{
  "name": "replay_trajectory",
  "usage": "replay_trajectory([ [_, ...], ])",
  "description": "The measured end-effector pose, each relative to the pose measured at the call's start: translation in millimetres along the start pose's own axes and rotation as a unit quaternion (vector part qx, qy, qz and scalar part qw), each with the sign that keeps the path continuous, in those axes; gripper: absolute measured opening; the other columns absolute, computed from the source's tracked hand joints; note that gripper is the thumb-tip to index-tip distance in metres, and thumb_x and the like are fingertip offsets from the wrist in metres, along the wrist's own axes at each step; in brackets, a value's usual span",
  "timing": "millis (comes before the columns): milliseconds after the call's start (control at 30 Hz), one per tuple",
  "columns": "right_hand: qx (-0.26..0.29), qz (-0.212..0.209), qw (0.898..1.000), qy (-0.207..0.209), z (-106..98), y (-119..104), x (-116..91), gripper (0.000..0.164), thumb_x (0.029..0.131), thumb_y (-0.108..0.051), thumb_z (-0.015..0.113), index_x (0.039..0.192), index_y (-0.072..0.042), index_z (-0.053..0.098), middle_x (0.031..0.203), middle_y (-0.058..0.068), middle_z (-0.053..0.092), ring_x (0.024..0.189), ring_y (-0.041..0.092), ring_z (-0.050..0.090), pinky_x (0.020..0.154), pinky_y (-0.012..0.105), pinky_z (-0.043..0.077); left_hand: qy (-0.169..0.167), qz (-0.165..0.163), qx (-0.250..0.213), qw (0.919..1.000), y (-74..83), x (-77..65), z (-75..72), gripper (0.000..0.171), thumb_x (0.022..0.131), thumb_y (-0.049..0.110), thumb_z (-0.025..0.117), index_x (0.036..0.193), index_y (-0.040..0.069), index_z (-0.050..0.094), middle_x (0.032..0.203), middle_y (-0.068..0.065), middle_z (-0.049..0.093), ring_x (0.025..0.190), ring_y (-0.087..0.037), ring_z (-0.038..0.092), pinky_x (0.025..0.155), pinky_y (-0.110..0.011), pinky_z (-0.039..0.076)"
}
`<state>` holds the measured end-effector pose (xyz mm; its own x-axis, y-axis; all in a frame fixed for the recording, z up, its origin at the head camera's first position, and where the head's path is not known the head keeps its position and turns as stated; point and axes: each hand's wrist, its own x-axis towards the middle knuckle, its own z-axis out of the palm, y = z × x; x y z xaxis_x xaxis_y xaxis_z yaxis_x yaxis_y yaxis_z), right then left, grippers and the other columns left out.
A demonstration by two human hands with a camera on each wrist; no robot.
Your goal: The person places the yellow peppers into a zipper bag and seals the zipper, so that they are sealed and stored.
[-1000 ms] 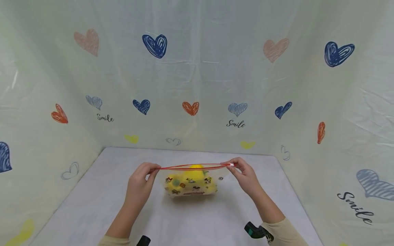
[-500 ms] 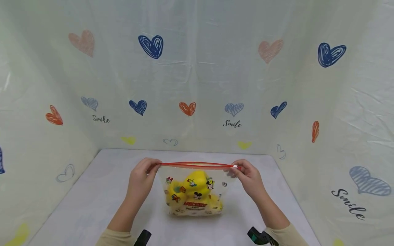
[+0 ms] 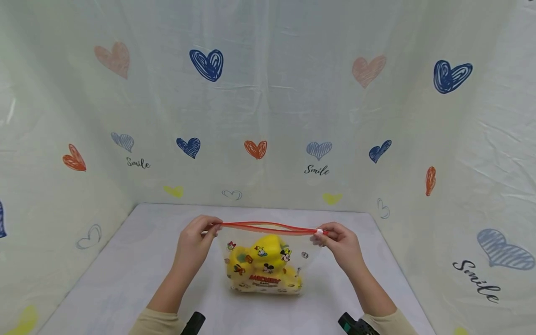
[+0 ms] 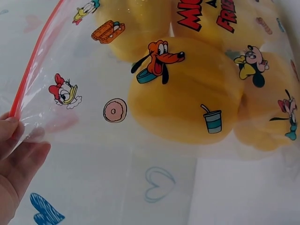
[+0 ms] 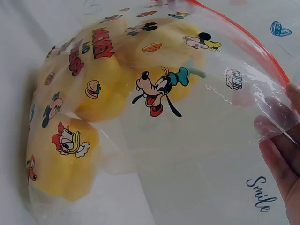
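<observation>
Both hands hold up a clear zip bag [image 3: 264, 279] printed with cartoon characters. Several yellow bell peppers [image 4: 183, 103] show through its plastic, one with a green stem [image 5: 194, 71] in the right wrist view. The left hand [image 3: 194, 242] pinches the top left corner between thumb and fingers. At the other corner, by the white slider [image 3: 320, 231], the right hand [image 3: 342, 245] pinches the edge. The red zip strip [image 3: 268, 226] stretches between the hands, its two sides bowed apart in the middle. The bag's bottom is close over the table.
A white-covered table [image 3: 146, 260] lies below, with the bag over its middle. Pale sheeting [image 3: 268, 107] printed with hearts and "Smile" rises behind and on both sides. Black wrist devices [image 3: 193, 323] show near the sleeves.
The bag's bottom has swung down toward the person, so its printed front now shows in full. Both hands keep their pinch; the right hand has moved slightly right.
</observation>
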<state>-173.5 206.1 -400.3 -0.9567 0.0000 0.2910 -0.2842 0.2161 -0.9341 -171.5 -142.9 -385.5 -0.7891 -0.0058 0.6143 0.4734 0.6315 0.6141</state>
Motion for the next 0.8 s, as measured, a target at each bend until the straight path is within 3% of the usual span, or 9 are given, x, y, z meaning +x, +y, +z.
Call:
replay_trajectory([
  [800,0.028,-0.025,0.999,0.022,-3.4,9.3,-2.4,0.019,0.092,-0.009,0.066,0.105,0.005,0.065,0.093,0.015,0.073,0.077,0.019,0.068,0.072,0.026,0.058,-0.022,-0.040,0.003,0.9990,-3.3,3.2,1.8,0.021,0.085,-0.001,0.072,0.104,0.007,0.071,0.099,-0.003,0.067,0.091,-0.020,0.066,0.074,-0.035,0.059],
])
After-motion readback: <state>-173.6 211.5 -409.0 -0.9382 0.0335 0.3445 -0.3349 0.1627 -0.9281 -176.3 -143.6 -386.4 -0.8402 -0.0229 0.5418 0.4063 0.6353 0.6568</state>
